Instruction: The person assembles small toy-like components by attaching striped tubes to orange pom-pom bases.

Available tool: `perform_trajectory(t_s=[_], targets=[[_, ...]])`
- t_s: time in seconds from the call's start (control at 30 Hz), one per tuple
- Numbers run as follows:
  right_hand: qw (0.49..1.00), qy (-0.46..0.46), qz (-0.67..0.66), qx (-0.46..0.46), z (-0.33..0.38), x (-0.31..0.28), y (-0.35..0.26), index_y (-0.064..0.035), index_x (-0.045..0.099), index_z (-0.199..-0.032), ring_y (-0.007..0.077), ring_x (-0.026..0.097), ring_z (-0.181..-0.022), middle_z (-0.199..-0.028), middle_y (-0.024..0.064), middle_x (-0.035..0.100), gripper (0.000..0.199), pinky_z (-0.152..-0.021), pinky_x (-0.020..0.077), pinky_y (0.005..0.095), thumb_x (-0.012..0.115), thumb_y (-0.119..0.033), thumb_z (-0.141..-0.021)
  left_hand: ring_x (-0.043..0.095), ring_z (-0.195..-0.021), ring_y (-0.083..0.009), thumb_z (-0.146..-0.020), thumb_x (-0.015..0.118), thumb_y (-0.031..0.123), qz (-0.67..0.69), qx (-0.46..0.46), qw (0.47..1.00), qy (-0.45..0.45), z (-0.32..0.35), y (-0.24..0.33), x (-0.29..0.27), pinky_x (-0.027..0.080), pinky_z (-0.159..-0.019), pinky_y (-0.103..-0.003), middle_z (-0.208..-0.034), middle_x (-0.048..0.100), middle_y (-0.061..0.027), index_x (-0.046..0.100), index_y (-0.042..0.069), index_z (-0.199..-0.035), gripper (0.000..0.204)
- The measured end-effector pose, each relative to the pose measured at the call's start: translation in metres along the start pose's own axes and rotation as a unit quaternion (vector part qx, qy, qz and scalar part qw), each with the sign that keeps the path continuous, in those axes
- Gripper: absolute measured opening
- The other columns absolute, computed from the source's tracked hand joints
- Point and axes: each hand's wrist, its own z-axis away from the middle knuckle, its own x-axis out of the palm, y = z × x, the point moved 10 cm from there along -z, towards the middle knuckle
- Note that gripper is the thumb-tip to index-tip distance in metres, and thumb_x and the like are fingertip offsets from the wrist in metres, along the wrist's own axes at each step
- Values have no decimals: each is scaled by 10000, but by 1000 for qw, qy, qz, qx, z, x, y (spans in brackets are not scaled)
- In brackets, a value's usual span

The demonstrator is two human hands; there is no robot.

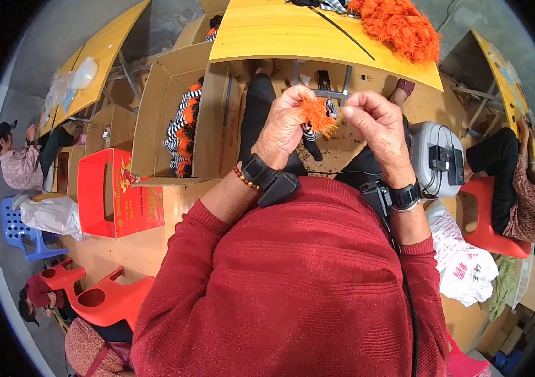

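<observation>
In front of my chest, my left hand (286,122) is closed round a small doll with shaggy orange hair (317,117). Below the hair hang its black-and-white striped sleeve and a dark limb, while much of the body is hidden by my fingers. Just to the right of the doll, my right hand (377,125) is raised with thumb and forefinger pinched together. Whatever lies in that pinch is too small to make out. A narrow gap separates the right fingertips from the orange hair.
A yellow table (317,38) ahead bears a heap of orange fluffy pieces (399,31). An open cardboard box (154,119) at left holds striped, orange-haired dolls (185,129). Nearby are a red box (101,195), red stools (116,295) and a grey case (434,141). People sit at both sides.
</observation>
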Motion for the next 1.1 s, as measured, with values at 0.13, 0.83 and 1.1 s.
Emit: perform_trajectory(t_s=[0.13, 0.83, 1.1], targets=[[993, -44, 109, -17, 1, 13, -3, -17, 555, -738, 35, 428, -575, -607, -35, 480, 111, -512, 365, 202, 619, -104, -760, 547, -763, -115, -764, 634, 113, -36, 4, 999, -12, 1, 2, 5, 459, -699, -239, -824, 556, -21, 534, 46, -844, 145], [996, -64, -50, 46, -9, 8, 8, -56, 560, -710, 21, 430, -537, -620, -62, 500, 85, -489, 346, 167, 577, -113, -771, 561, -916, -217, -743, 628, 72, 81, -177, 976, -99, 13, -26, 23, 485, -746, -385, -967, 586, -74, 558, 56, -944, 214], [979, 24, -202, 20, -14, -22, 17, -36, 571, -718, 61, 464, -541, -636, -15, 525, 99, -519, 382, 183, 579, -120, -770, 602, -781, -232, -750, 596, 53, 20, -198, 978, -69, 13, -21, 10, 487, -737, -372, -922, 600, -116, 561, 28, -912, 168]])
